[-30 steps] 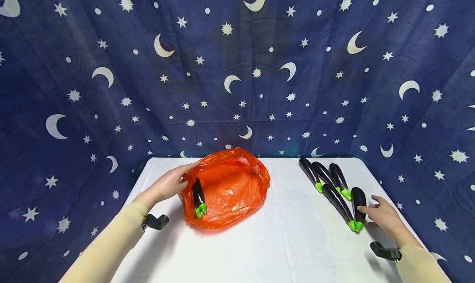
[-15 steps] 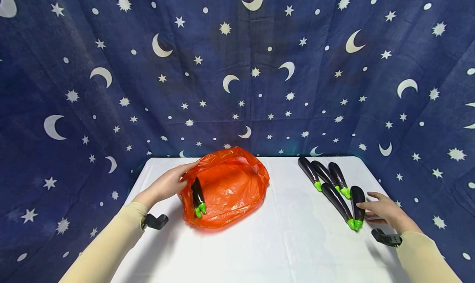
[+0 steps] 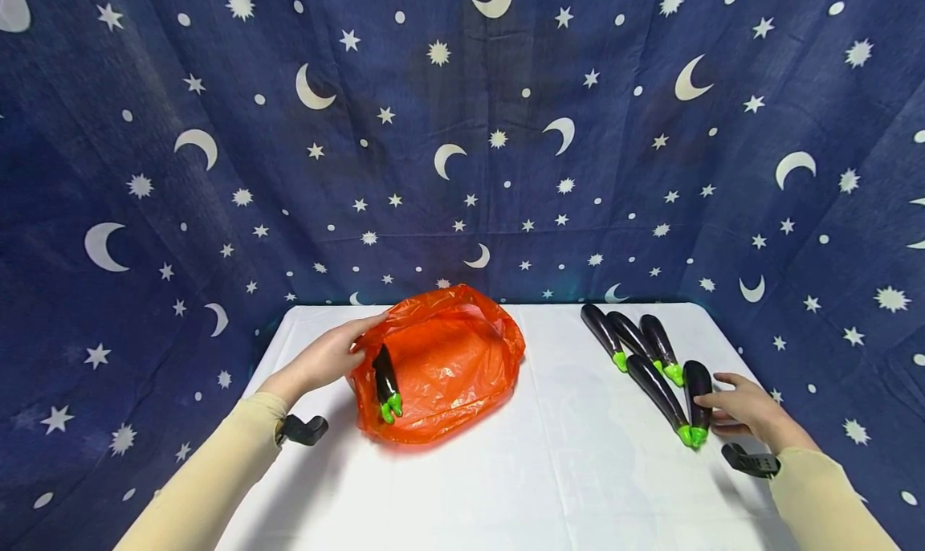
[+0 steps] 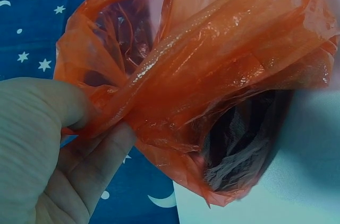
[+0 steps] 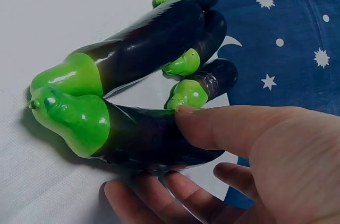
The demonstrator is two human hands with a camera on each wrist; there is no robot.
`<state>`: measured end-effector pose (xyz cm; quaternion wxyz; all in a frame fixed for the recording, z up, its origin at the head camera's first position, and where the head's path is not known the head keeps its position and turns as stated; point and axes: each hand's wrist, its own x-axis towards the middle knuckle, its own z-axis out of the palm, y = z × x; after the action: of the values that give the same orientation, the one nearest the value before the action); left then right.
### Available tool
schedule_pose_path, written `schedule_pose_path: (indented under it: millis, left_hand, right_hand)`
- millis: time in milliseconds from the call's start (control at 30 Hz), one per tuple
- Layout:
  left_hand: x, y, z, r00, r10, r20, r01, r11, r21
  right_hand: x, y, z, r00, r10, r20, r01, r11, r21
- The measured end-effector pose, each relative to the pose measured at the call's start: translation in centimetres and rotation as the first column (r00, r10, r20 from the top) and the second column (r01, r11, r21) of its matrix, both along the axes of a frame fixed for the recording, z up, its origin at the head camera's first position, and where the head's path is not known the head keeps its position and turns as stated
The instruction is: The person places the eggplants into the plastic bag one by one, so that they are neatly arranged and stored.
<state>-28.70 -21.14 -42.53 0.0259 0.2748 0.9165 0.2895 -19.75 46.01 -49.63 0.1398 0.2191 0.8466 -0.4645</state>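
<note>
A red-orange plastic bag (image 3: 462,374) stands on its side on the table, mouth facing me. My left hand (image 3: 336,354) pinches its left rim between thumb and fingers; the left wrist view shows the film gathered there. Inside lie eggplants (image 3: 385,374) with two green caps showing. At the right, my right hand (image 3: 751,413) has its thumb (image 5: 207,126) on top of the nearest eggplant (image 5: 143,136) and its fingers along the other side. That eggplant rests on the table, its cap touching the cap of a second eggplant (image 3: 656,394).
Behind these two lie three more eggplants, one at the left (image 3: 601,334), a middle eggplant (image 3: 630,336) and one at the right (image 3: 659,346). A white table (image 3: 564,487) lies beneath everything. A dark blue star-and-moon cloth (image 3: 462,133) hangs behind and at both sides.
The right hand has shifted slightly, its fingers now lower beside the nearest eggplant. The left hand, the bag and the eggplants stay where they were.
</note>
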Motion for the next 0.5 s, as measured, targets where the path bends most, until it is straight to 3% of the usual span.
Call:
schedule_pose_path:
  millis: [500]
  left_hand:
    - [0.08, 0.17, 0.11, 1.000, 0.004, 0.006, -0.004, 1.000, -0.008]
  right_hand:
    - [0.21, -0.51, 0.25, 0.999, 0.031, -0.017, -0.031, 0.999, -0.021]
